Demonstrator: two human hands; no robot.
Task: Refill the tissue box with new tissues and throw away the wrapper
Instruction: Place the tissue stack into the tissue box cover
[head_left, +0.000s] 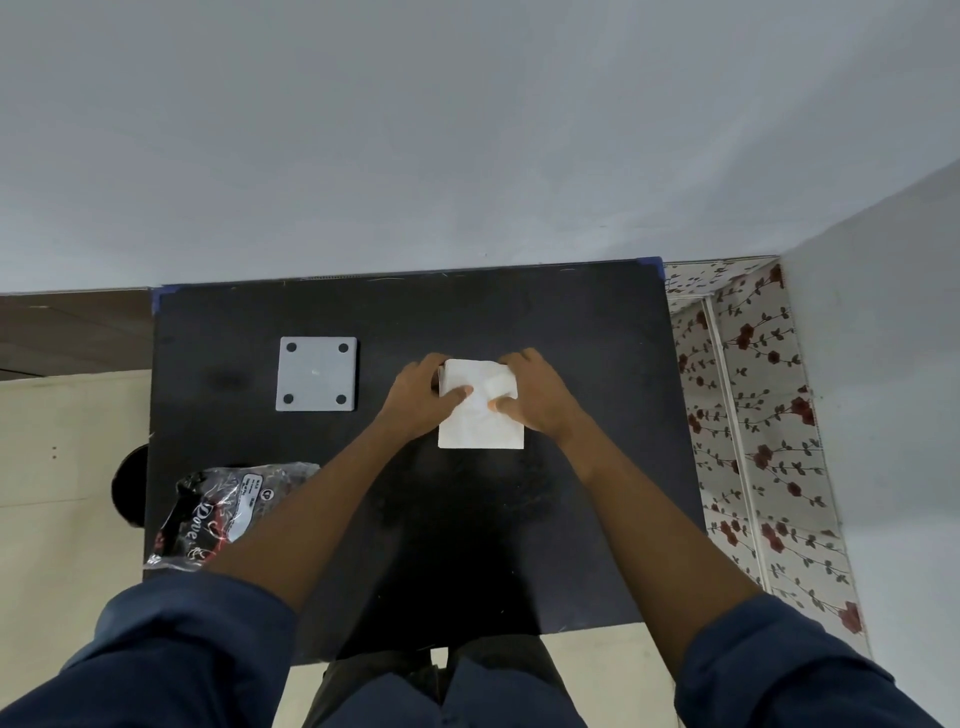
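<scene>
A white stack of tissues (480, 426) rests in the middle of the black table (571, 338). My left hand (423, 397) grips its left side and my right hand (535, 395) grips its right side, both thumbs pressed on top. A dark edge shows under the stack by my left fingers; what it is cannot be told. A grey square plate with a hole in each corner (318, 374), perhaps the tissue box's lid or base, lies flat to the left. The crumpled clear-and-black plastic wrapper (218, 512) sits at the table's front left edge.
A grey wall rises right behind the table. A floral-patterned surface (753, 415) runs along the table's right side. A round dark object (130, 486) stands on the floor at the left, partly hidden by the table.
</scene>
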